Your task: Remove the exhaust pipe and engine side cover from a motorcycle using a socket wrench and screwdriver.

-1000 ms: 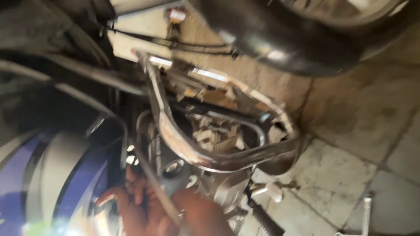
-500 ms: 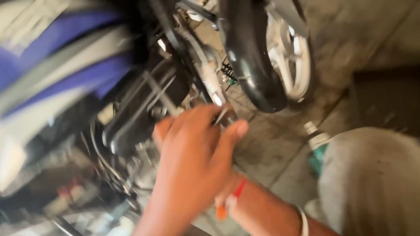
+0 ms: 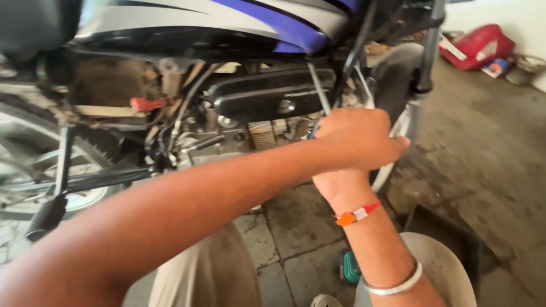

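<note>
Far left: rear wheel (image 3: 34, 170) of a motorcycle, tyre and spokes partly shown; black footrest (image 3: 48, 216) jutting toward the camera.

Upper left to centre: silver and blue fuel tank (image 3: 227, 14) above the frame; red tab (image 3: 147, 104) beside hoses and cables near the engine.

Centre: black oblong side cover (image 3: 270, 99) over the finned engine block (image 3: 263, 133).

Lower left to centre: left forearm crossing the view diagonally, ending in left hand (image 3: 355, 139), closed in a fist in front of the engine just right of the side cover; whatever sits inside the fist hidden.

Centre right: thin metal rod (image 3: 318, 88) rising from behind the fist across the side cover; contact with the fingers not discernible.

Right of centre: right hand (image 3: 335, 182) tucked beneath the left, mostly hidden, grip impossible to tell; orange thread band (image 3: 355, 215) and silver bangle (image 3: 395, 284) on that wrist.

Right: fork tube (image 3: 424, 62) and front wheel (image 3: 392, 74) behind the hands.

Bottom: green bottle (image 3: 350, 267) on the tiled floor (image 3: 301, 227).

Far right, top: red container (image 3: 478, 45) by the wall.
</note>
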